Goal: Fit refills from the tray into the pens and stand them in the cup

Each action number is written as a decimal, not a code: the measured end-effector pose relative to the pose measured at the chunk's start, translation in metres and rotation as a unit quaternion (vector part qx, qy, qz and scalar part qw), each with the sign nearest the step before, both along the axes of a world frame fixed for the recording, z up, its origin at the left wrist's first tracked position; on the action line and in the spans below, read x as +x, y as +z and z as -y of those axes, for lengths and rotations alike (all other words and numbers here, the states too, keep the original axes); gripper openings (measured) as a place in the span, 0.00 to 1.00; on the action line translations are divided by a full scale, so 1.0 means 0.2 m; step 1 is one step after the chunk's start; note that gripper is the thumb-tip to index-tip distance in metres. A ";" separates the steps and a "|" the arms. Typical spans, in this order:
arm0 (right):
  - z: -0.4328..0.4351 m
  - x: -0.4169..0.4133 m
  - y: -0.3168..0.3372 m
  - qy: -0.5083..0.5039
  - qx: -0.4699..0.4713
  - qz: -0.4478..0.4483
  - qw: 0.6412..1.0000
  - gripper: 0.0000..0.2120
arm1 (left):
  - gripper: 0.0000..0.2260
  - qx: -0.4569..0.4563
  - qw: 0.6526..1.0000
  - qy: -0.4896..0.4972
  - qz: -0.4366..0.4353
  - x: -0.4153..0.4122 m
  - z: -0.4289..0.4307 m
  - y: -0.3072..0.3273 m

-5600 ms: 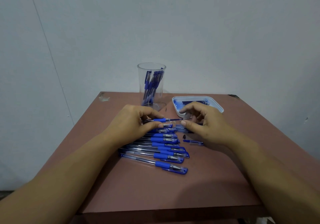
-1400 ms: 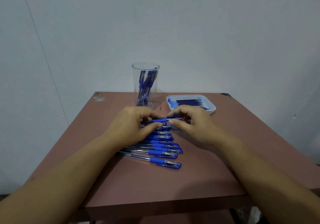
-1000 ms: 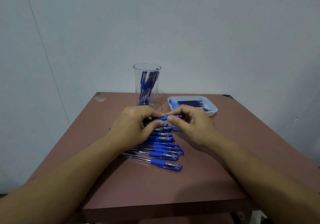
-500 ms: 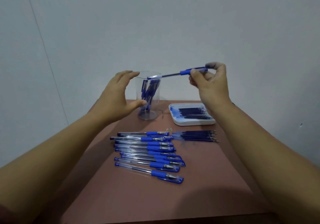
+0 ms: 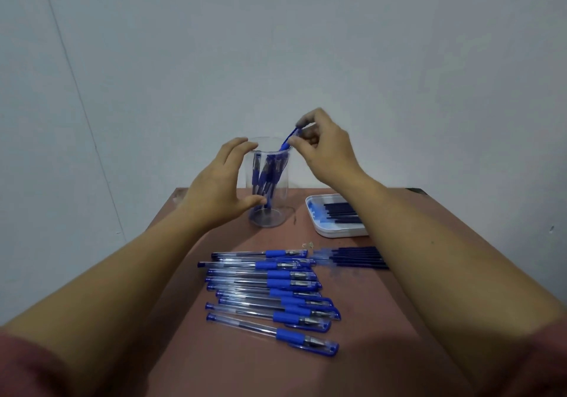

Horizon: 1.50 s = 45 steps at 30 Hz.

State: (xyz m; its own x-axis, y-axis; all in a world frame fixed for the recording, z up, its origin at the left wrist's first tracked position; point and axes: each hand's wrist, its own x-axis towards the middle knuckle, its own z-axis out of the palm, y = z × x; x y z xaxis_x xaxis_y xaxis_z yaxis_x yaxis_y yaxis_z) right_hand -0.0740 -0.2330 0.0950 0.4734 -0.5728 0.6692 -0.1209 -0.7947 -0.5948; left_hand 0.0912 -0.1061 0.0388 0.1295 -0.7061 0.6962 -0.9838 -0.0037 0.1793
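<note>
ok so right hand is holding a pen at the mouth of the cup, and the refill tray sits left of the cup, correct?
One slip: the refill tray sits to the right of the cup, not the left, as the head view shows. The rest holds: the right hand pinches a pen angled down into the cup's mouth.
</note>
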 end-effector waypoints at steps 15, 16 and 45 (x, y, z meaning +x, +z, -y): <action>-0.14 -0.25 -0.13 0.028 -0.089 -0.175 0.980 0.11 | 0.40 0.041 0.998 0.042 0.012 -0.17 -0.18 0.05; -0.16 -0.29 -0.15 0.031 -0.092 -0.190 0.977 0.10 | 0.38 0.055 0.998 0.039 0.012 -0.22 -0.22 0.05; -0.41 -0.42 -0.40 0.073 0.065 -0.170 0.981 0.02 | 0.28 0.123 0.991 -0.044 -0.028 -0.41 -0.44 -0.24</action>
